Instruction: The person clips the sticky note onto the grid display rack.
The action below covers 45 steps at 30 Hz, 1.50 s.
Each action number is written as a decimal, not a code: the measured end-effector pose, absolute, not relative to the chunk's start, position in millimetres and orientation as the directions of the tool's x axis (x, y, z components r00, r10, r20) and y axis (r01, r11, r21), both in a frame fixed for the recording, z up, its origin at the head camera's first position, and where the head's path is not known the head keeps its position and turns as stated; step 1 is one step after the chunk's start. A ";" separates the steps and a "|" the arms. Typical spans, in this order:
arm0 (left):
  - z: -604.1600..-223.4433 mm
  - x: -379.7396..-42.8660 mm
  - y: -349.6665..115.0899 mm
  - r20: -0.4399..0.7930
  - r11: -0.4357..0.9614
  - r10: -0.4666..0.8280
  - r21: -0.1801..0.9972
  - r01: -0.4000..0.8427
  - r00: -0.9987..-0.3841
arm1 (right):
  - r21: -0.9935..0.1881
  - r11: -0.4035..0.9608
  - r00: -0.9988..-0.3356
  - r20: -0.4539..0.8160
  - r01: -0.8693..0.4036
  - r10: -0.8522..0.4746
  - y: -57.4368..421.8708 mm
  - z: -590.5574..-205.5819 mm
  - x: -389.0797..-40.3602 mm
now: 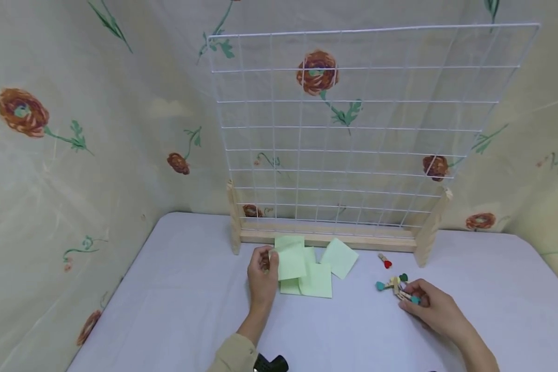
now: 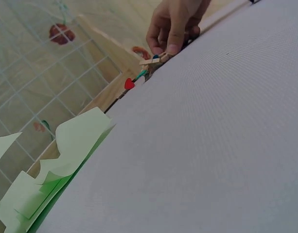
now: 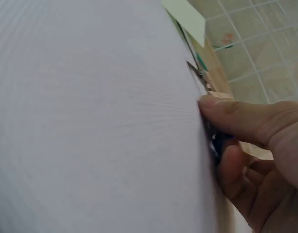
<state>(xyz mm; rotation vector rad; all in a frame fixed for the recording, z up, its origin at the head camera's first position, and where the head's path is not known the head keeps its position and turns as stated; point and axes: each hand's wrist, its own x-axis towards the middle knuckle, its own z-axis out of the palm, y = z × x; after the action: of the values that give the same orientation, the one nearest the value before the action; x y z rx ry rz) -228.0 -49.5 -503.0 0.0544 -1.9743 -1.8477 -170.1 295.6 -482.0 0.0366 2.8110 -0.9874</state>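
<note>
My left hand (image 1: pixel 262 281) pinches a pale green paper square (image 1: pixel 292 262) by its left edge, tilted above other green paper squares (image 1: pixel 317 281) on the table. To the right, my right hand (image 1: pixel 439 310) has thumb and fingers round a small wooden clothespin with a blue heart (image 1: pixel 415 299), at the edge of a little pile of heart-topped clothespins (image 1: pixel 392 283). One clothespin with a red heart (image 1: pixel 387 264) lies a little behind the pile. In the right wrist view, the thumb and fingers partly hide the clothespin.
A white wire grid (image 1: pixel 353 139) stands upright in a wooden base (image 1: pixel 327 239) at the back of the white-covered table (image 1: pixel 190 305). Flower-patterned sheeting (image 1: pixel 97 181) hangs around it. A black object (image 1: pixel 272 363) shows beside the left sleeve.
</note>
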 end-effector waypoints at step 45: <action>-456.9 -219.2 -50.6 0.302 -0.003 -0.256 0.950 0.313 -0.918 | -0.756 0.639 -0.990 -0.113 0.141 0.085 301.4 -486.1 -175.5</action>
<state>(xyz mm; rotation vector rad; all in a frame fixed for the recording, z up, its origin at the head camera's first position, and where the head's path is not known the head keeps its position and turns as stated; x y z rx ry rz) -219.2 -50.6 -456.9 -0.0588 -1.8909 -1.9771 -175.5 301.4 -486.1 0.1925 2.7833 -1.2919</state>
